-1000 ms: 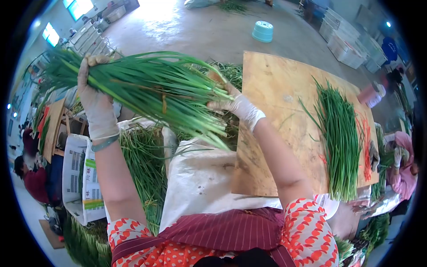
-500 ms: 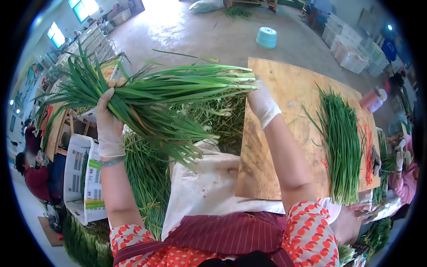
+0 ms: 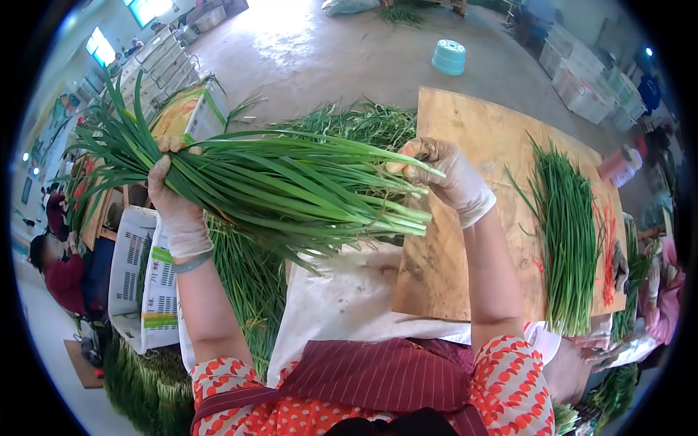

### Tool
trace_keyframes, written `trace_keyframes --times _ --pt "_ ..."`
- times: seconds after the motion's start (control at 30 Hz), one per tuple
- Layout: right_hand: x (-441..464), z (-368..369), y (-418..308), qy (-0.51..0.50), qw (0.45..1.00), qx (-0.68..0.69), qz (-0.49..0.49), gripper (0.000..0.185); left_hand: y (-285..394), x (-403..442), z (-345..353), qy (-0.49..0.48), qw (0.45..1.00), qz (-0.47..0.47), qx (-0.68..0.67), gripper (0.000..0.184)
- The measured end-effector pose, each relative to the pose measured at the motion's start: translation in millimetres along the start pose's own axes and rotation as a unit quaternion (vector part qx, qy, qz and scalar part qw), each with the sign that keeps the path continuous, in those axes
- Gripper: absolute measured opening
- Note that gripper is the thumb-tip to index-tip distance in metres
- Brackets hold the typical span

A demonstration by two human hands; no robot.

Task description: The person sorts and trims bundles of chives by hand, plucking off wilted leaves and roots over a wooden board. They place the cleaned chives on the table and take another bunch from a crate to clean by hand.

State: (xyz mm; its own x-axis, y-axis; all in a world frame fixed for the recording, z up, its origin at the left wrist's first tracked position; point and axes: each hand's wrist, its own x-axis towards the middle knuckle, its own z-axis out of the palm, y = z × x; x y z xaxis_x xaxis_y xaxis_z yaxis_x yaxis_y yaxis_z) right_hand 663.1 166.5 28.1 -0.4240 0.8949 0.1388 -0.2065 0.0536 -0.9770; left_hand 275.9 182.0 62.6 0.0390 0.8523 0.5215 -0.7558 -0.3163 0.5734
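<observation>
A thick bunch of garlic chives lies across my view, dark leaf tips at left and pale stem ends at right. My left hand, in a thin whitish glove, is closed around the leafy part. My right hand, gloved too, is at the stem ends, thumb and fingers pinched on a chive stalk along the bunch's upper edge. Its fingertips partly hide what they grip. On the wooden board to the right rests a neat pile of chives.
Red ties lie beside the pile. Loose chives are heaped below my left arm, trimmings beyond the bunch. A white crate stands at left, a blue bucket on the floor ahead. Other people sit at both sides.
My right hand has lowered slightly and turned, its fingers now pinching at the stem ends. The bunch's hanging lower stems have come up closer to the rest. My left hand keeps its grip.
</observation>
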Motion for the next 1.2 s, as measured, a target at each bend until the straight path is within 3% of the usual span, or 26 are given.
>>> trace_keyframes --times 0.23,0.3,0.43,0.6,0.67,0.73,0.8,0.83,0.9,1.03,1.07,1.13,1.2 --pt "-7.2 -45.9 24.5 0.126 0.986 0.088 -0.066 0.018 10.9 -7.5 -0.8 0.018 0.999 0.044 0.018 0.024" --pt "-0.9 -84.4 44.5 0.309 0.918 0.226 -0.106 0.015 20.4 -10.8 -18.2 0.023 0.998 0.065 0.001 0.024" --pt "10.3 -113.9 53.9 0.388 0.856 0.314 -0.131 0.014 36.3 -22.3 -25.7 0.019 0.998 0.057 -0.025 0.024" --pt "36.5 -94.7 44.5 0.395 0.846 0.328 -0.143 0.015 46.1 -31.7 -44.2 0.045 0.995 0.073 -0.060 0.024" --pt "47.3 -67.2 35.5 0.399 0.853 0.307 -0.138 0.015 38.6 -33.5 -37.0 0.032 0.997 0.031 -0.055 0.023" --pt "59.9 -31.4 23.5 0.338 0.879 0.298 -0.157 0.017 21.9 -31.3 -31.4 0.044 0.999 0.028 -0.014 0.022" --pt "75.8 -4.1 18.1 0.320 0.892 0.276 -0.161 0.017 -0.1 -29.7 -15.8 0.096 0.993 -0.028 0.062 0.023" --pt "82.7 9.5 15.8 0.305 0.903 0.252 -0.164 0.018 -9.0 -28.1 -11.2 0.098 0.993 -0.026 0.065 0.023" --pt "89.9 38.5 9.9 0.273 0.917 0.232 -0.176 0.017 -24.9 -21.2 -2.7 0.067 0.992 -0.108 0.008 0.022" --pt "77.4 72.4 1.3 0.222 0.949 0.135 -0.180 0.015 -32.1 -2.8 20.3 -0.022 0.995 -0.097 -0.008 0.021" --pt "73.4 74.9 0.9 0.212 0.959 0.089 -0.168 0.015 -28.8 -3.4 22.1 -0.021 0.995 -0.096 -0.006 0.021" --pt "69.5 75.7 0.5 0.216 0.959 0.086 -0.161 0.016 -21.1 -1.8 24.7 0.044 0.999 0.010 0.017 0.018" --pt "64.3 75.5 -0.3 0.228 0.964 0.061 -0.126 0.016 -7.4 0.5 11.7 0.000 1.000 0.012 -0.015 0.020"
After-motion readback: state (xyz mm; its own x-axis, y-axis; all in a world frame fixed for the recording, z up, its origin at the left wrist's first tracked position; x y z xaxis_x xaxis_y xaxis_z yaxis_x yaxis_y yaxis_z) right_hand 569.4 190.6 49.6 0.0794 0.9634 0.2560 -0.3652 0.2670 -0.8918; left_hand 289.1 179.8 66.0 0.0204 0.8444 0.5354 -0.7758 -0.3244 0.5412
